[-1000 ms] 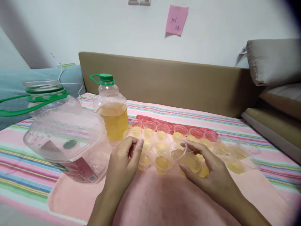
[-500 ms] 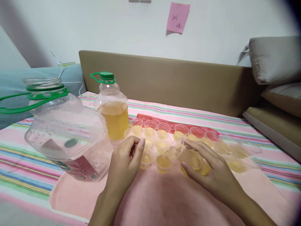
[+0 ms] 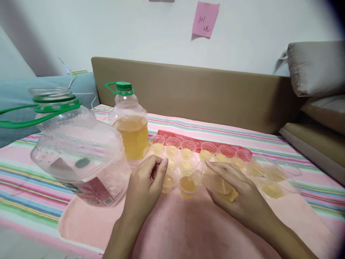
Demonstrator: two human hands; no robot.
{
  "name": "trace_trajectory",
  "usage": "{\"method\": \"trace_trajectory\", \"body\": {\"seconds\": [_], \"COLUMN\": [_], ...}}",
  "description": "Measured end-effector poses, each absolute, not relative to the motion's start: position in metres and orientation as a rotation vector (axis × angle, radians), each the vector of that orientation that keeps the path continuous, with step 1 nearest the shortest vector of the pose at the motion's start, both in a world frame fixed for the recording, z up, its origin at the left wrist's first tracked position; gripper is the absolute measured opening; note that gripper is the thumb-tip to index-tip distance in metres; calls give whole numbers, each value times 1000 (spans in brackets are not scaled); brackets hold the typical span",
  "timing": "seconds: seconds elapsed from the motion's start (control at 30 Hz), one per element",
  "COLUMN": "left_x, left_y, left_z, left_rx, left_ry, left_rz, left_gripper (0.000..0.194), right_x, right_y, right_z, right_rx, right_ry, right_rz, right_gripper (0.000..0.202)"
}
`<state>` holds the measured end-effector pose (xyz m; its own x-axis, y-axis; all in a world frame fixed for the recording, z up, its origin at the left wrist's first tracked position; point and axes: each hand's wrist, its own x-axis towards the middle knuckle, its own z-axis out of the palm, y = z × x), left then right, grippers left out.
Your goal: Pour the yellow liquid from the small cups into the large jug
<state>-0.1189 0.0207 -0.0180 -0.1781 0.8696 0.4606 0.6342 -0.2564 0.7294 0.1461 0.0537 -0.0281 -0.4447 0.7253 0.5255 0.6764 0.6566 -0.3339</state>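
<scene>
My right hand (image 3: 235, 185) is closed round a clear plastic cup (image 3: 215, 181) tipped on its side, its mouth toward the left. Yellow liquid lies inside it. Just beyond its mouth stands a cup of yellow liquid (image 3: 188, 184); whether liquid runs between them is too blurred to tell. My left hand (image 3: 147, 180) hovers with curled fingers and nothing visible in them, beside another part-filled cup (image 3: 169, 180). Behind both hands are rows of clear cups (image 3: 208, 149) with yellow contents.
A large uncapped clear jug (image 3: 81, 154) with a green handle stands at left. Behind it is a green-capped jug (image 3: 133, 138) of yellow liquid. Red plastic wrap (image 3: 185, 138) lies behind the cups. More cups (image 3: 273, 187) stand right. A pink mat (image 3: 88, 226) covers striped cloth.
My right hand has tipped its cup a little further, and the cup's mouth has moved slightly left. My left hand has hardly moved.
</scene>
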Motion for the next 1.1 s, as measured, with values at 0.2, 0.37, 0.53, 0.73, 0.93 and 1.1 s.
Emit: {"method": "trace_trajectory", "body": {"seconds": [0.2, 0.37, 0.53, 0.73, 0.93, 1.1], "left_x": [-116, -113, -113, -112, -110, -111], "left_y": [21, 20, 21, 23, 24, 29], "left_z": [-15, -16, -17, -17, -20, -25], "left_rx": [1903, 1960, 2037, 2082, 2248, 2351], "left_ry": [1556, 1459, 1381, 1291, 1271, 1266], "left_rz": [1366, 1387, 1363, 1281, 1204, 1147], "left_gripper": [29, 23, 23, 30, 56, 58], "right_x": [141, 138, 138, 139, 137, 129], "right_y": [56, 57, 59, 64, 65, 64], "right_z": [-27, -20, -16, -10, -5, -3], "right_rx": [-1083, -1080, -1025, -1001, -945, -842], "right_ry": [-2229, -2253, -2310, -2343, -2401, -2381], "right_rz": [106, 100, 81, 116, 139, 147], "right_gripper": [45, 42, 45, 51, 52, 54]}}
